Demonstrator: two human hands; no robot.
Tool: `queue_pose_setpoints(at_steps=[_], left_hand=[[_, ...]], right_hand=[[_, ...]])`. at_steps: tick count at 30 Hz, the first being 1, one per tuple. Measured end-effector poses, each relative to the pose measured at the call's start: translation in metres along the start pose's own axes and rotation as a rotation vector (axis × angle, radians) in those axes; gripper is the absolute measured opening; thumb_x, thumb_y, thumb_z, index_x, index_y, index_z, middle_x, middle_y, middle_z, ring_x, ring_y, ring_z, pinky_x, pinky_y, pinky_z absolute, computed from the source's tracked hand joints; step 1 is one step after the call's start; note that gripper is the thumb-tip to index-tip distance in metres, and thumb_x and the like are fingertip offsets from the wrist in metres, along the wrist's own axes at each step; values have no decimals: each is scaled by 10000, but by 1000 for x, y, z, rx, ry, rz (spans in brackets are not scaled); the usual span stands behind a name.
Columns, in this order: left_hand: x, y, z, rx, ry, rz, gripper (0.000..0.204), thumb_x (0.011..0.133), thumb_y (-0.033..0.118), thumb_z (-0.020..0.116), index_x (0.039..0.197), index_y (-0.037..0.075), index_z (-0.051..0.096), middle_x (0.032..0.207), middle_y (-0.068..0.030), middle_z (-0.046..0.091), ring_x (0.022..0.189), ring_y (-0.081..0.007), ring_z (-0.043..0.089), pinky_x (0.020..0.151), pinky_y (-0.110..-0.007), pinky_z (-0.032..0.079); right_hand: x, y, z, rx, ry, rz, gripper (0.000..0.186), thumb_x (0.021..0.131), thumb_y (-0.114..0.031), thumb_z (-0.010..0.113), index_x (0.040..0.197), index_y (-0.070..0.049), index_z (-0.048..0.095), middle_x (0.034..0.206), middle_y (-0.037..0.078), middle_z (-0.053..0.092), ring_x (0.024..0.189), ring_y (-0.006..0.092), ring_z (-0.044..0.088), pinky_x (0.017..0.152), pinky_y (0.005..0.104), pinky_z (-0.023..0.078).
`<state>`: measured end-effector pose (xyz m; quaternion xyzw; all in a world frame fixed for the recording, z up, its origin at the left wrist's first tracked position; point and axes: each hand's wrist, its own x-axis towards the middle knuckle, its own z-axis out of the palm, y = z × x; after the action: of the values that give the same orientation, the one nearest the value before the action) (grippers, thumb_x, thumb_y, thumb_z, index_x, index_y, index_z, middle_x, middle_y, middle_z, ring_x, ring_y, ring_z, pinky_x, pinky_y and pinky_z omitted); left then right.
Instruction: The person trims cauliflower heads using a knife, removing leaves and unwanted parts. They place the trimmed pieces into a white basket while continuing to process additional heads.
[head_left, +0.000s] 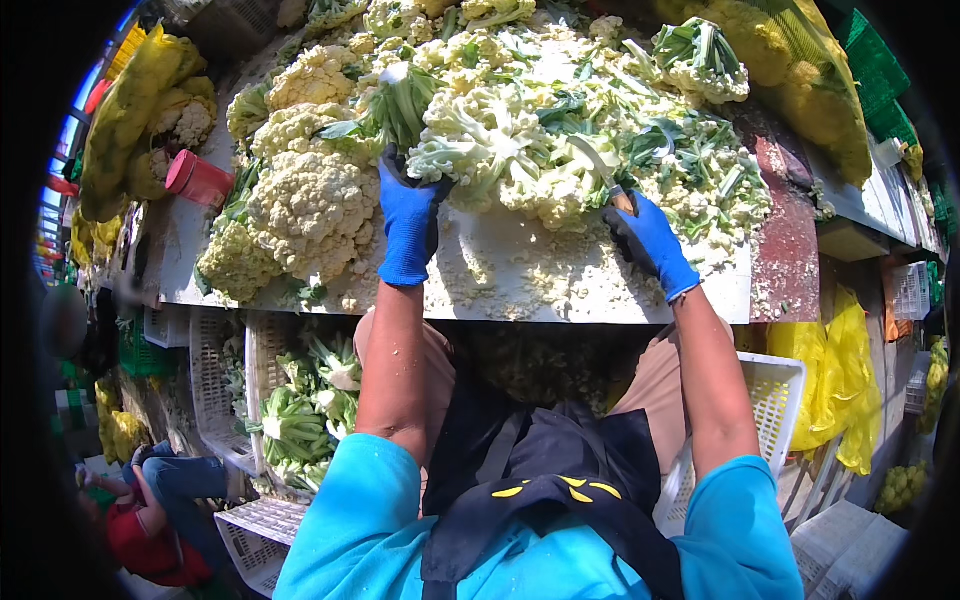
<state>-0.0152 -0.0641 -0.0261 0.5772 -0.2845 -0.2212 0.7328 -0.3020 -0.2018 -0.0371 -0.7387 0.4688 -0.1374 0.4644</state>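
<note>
My left hand (408, 225), in a blue glove with a dark palm, grips a cut cauliflower (490, 140) at its left side. The pale branching stems of the cauliflower face up, and my fingers are partly hidden beneath it. In my right hand (648, 240), gloved the same way, is a knife (622, 202) with a wooden handle. Its curved blade points up and left, close to the right side of the cauliflower. Whole cauliflower heads (310, 205) are piled left of my left hand. Loose florets and green leaf scraps (690, 150) lie beyond and around my right hand.
The white tabletop (480, 285) is strewn with crumbs. A red cup-like container (200, 178) lies at left, near a yellow mesh sack (125, 125). Another mesh sack (800, 80) stands at far right. White crates (745, 400) flank my legs; leafy trimmings (300, 420) fill the left one. Someone in red (150, 545) sits lower left.
</note>
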Motion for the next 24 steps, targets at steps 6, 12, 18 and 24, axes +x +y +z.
queue_pose_setpoints(at_steps=[6, 12, 18, 24], left_hand=[[-60, 54, 11, 973, 138, 769, 597, 732, 101, 720, 1304, 80, 553, 1354, -196, 488, 1277, -408, 426, 1068, -481, 348], [-19, 38, 132, 1085, -674, 922, 678, 692, 57, 671, 1338, 209, 531, 1446, -71, 446, 1321, -364, 402, 1060, -486, 368], [49, 10, 199, 1331, -1117, 520, 528, 697, -43, 586, 1141, 228, 677, 1158, -124, 648, 980, -324, 643, 832, -416, 525], [97, 51, 163, 711, -381, 111, 197, 822, 67, 647, 993, 17, 730, 683, -55, 671, 470, -62, 523, 458, -228, 464]], right_hand=[[-4, -18, 6, 773, 61, -67, 342, 844, -210, 711, 1098, -38, 561, 711, 27, 568, 539, 124, 538, 488, 272, 456], [45, 23, 0, 747, 436, -104, 278, 862, -197, 709, 1068, -53, 590, 827, -2, 622, 622, 125, 560, 527, 281, 469], [19, -14, -17, 922, 422, -58, 261, 880, -286, 718, 852, -106, 531, 575, -40, 442, 430, 47, 357, 389, 232, 287], [9, -21, -20, 942, 355, -41, 255, 888, -270, 707, 869, -65, 556, 601, -18, 461, 459, 61, 404, 411, 231, 326]])
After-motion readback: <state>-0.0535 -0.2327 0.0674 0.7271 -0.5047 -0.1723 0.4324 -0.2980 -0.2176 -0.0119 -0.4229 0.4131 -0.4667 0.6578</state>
